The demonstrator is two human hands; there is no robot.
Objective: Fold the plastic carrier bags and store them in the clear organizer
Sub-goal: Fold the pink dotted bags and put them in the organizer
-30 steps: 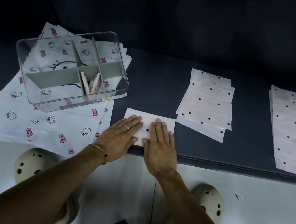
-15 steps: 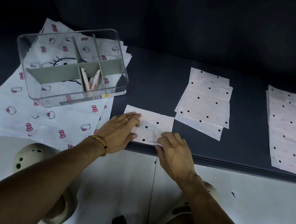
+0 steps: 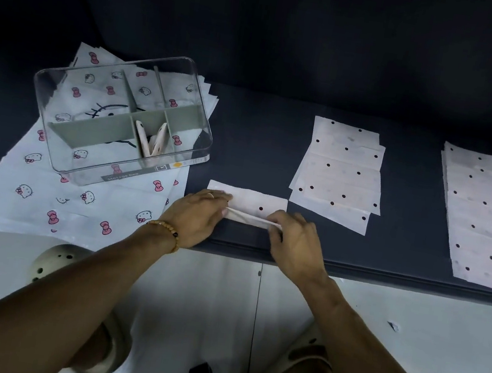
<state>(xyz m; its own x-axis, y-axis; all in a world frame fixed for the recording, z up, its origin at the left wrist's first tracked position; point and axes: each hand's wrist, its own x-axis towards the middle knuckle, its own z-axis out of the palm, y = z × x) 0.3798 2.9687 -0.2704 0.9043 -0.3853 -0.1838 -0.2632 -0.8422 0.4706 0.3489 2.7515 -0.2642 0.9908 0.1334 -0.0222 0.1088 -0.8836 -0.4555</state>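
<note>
Head view: both hands [image 3: 198,217] [image 3: 295,241] pinch the dotted bag's [image 3: 252,201] near edge, clear organizer [image 3: 120,122] left, stacks [image 3: 341,171] right.

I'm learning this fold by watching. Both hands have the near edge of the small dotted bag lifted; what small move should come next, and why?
Probably roll that lifted edge forward onto the far half and press it flat. The left hand and right hand pinch the raised near edge of the dotted bag, whose far half lies flat, so the fold is only half made. The clear organizer already holds narrow folded bags.
</note>
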